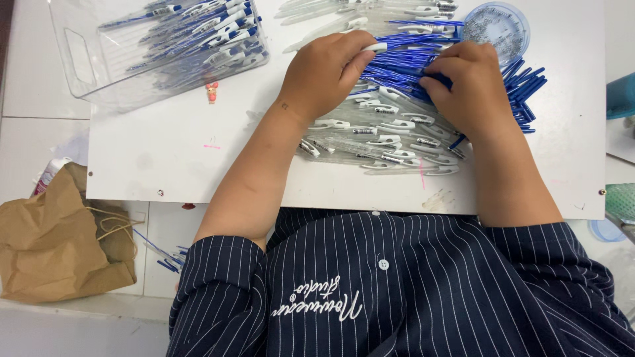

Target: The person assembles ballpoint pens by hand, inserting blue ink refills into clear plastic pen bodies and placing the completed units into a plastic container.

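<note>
Left hand (327, 73) pinches a pen (378, 47); right hand (466, 82) curls over blue refills (410, 63), fingertips hidden, grip unclear.

Left hand (325, 74) pinches a clear pen barrel (370, 47) over the blue refill pile (403, 63); right hand (471, 86) rests on that pile; finished pens fill a clear tray (79, 59).

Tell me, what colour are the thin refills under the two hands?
Blue refills, seen best in the head view.
</note>
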